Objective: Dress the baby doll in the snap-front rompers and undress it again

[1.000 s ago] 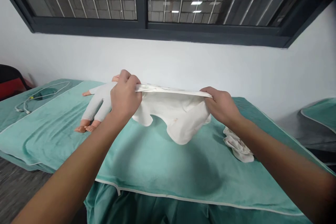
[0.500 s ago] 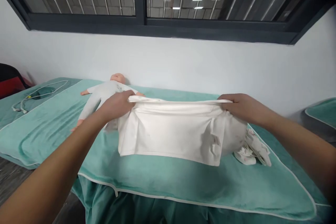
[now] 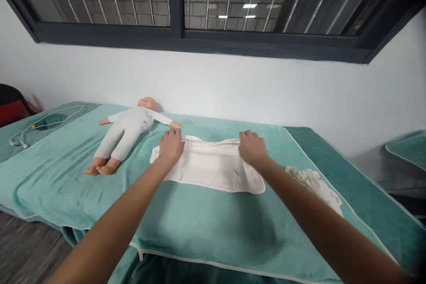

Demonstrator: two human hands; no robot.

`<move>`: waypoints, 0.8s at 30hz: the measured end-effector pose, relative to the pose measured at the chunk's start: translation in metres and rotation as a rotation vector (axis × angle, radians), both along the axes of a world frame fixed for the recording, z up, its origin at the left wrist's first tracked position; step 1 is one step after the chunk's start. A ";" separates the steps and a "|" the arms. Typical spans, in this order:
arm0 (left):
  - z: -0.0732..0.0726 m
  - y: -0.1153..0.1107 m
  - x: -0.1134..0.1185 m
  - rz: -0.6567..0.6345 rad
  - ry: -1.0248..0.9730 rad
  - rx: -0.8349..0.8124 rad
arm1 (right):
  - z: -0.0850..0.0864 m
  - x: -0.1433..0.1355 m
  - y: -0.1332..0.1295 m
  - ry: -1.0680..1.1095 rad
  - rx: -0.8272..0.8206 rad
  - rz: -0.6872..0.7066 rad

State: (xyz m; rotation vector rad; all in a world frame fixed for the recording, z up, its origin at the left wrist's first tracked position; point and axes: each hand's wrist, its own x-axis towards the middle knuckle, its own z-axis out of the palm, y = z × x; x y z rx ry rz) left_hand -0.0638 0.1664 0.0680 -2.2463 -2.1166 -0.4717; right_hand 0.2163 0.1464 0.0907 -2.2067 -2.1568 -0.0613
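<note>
Where the white cloth [image 3: 209, 164] ends along its far edge, the fingers of the left hand [image 3: 171, 145] and the right hand [image 3: 253, 146] are bent together and clamped on it, one near each end (the thumbs are hidden from this side). Between the two hands that edge runs nearly straight, with slight ripples, and the rest of the cloth spreads toward the person, flat on a light green blanket [image 3: 206, 217]. One rounded corner shows past the right wrist, and another bit peeks out to the left of the left hand. Just beyond the left hand's fingers is the small outstretched hand of a doll [image 3: 128, 126], which lies on its back in a pale suit, arms spread and bare feet toward the person. Beside the right forearm, and partly covered by it, rests a crumpled patterned cloth [image 3: 316, 186]. Farther out, a white cord [image 3: 43, 124] loops at the far left of the bedding, and behind everything a white wall [image 3: 213, 84] rises to a dark window frame [image 3: 179, 40].
</note>
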 end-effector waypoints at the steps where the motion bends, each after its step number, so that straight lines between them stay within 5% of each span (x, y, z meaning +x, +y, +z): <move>1: -0.010 -0.003 0.008 -0.074 -0.016 0.024 | -0.013 -0.012 -0.003 -0.005 0.047 0.058; 4: -0.041 -0.008 0.030 -0.294 -0.095 -0.046 | -0.053 -0.040 -0.006 0.131 0.076 0.281; 9: -0.067 0.011 0.046 -0.244 -0.111 -0.115 | -0.091 -0.054 0.020 0.200 0.029 0.133; 15: -0.072 0.042 0.054 -0.076 -0.138 -0.086 | -0.102 -0.056 0.052 0.221 0.094 -0.027; 24: -0.079 0.072 0.071 0.018 -0.254 -0.049 | -0.102 -0.058 0.081 0.218 0.191 -0.029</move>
